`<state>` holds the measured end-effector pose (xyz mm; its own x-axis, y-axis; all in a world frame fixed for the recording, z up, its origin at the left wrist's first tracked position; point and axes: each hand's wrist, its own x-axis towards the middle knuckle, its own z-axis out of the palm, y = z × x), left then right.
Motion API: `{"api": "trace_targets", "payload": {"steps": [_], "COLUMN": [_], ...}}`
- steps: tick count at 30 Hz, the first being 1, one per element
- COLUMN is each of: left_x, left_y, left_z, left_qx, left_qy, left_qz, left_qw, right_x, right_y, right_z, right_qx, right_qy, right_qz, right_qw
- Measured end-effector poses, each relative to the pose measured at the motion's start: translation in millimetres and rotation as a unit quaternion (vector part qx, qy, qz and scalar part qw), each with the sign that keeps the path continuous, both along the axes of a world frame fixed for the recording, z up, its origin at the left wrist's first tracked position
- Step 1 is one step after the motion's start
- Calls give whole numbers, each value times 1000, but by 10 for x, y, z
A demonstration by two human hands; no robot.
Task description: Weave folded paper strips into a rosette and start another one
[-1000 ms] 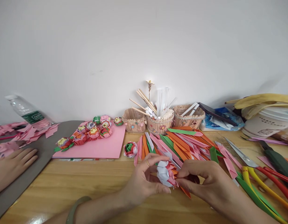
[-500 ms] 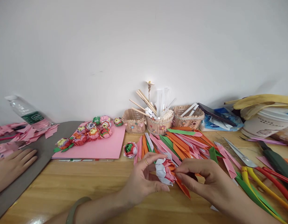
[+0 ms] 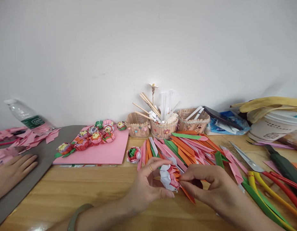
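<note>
A folded paper flower (image 3: 168, 177), white outside with pink and orange petals within, is held above the table's front part. My left hand (image 3: 148, 183) grips it from the left, fingers behind and thumb below. My right hand (image 3: 206, 183) pinches the petal edges on the flower's right side with thumb and forefinger; the exact petal is hidden. Just behind lies a heap of folded paper strips (image 3: 184, 147) in orange, pink, green and white. A smaller paper flower (image 3: 133, 154) with a green centre rests left of the heap.
Several finished flowers (image 3: 95, 137) sit on pink paper (image 3: 112, 154). Three wooden baskets (image 3: 164, 130) stand along the wall. Scissors (image 3: 251, 164), pliers-like yellow handles (image 3: 253, 183) and a white tub (image 3: 266, 128) are at right. Another person's hand (image 3: 16, 170) rests on a grey mat (image 3: 46, 160) near a bottle (image 3: 30, 115).
Both hands keep their hold on the flower, with only a very slight shift of the fingers. The whole view has drifted a few pixels; nothing else has visibly moved.
</note>
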<state>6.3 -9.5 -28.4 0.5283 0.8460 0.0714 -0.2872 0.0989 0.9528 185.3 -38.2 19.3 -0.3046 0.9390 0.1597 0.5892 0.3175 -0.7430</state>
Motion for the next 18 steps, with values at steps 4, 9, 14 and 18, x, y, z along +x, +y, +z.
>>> {"api": "trace_targets", "payload": {"steps": [4, 9, 14, 18], "left_x": [-1, -7, -20, -19], "left_y": [2, -11, -18, -19], "left_z": [-3, -24, -37, -29], "left_qx": [1, 15, 18, 15], "left_qy": [11, 27, 20, 17], "left_qz": [2, 6, -7, -5], "left_qw": [1000, 1000, 1000, 1000], "right_x": [-1, -20, -37, -22], "right_y": [-1, 19, 8, -19], "right_z": [2, 5, -42, -58], "right_qx": [-8, -29, -20, 19], "right_qy": [16, 38, 38, 21], "right_qz": [0, -4, -16, -17], "right_qw": [1000, 999, 999, 999]}}
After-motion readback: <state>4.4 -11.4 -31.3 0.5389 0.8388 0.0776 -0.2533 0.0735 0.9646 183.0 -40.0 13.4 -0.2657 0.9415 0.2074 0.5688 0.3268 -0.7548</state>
